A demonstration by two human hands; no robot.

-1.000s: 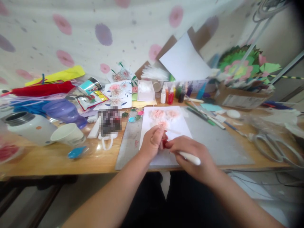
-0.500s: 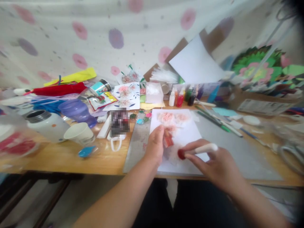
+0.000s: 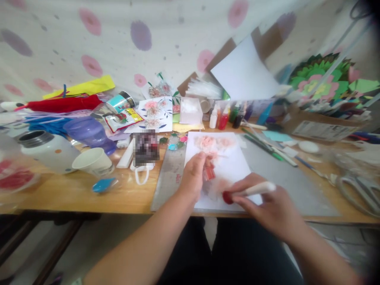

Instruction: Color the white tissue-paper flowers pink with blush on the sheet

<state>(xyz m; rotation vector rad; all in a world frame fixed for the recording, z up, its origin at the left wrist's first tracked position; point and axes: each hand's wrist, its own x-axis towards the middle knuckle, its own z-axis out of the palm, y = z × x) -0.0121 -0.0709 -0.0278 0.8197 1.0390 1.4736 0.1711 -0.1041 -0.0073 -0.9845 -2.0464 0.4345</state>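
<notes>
My right hand is closed around the white handle of a brush. Its round red head points left and down, over or on the lower part of a white sheet of paper; whether it touches is unclear. Soft pink flower shapes show near the top of the sheet, with a pale pink smudge lower down. My left hand lies over the sheet's left side, thumb up, gripping a small reddish, shiny rectangular piece. Blur hides what kind of thing that piece is. A grey mat lies beneath the sheet.
On the left stand a paper cup, a white bottle and a purple container. Small spray bottles line the back. Green pens and scissors lie right, near a cardboard box. A flower card leans behind.
The whole view has shifted slightly, so the table items sit a little further left and higher. The brush head is slightly nearer the sheet's front edge. Both hands keep their holds.
</notes>
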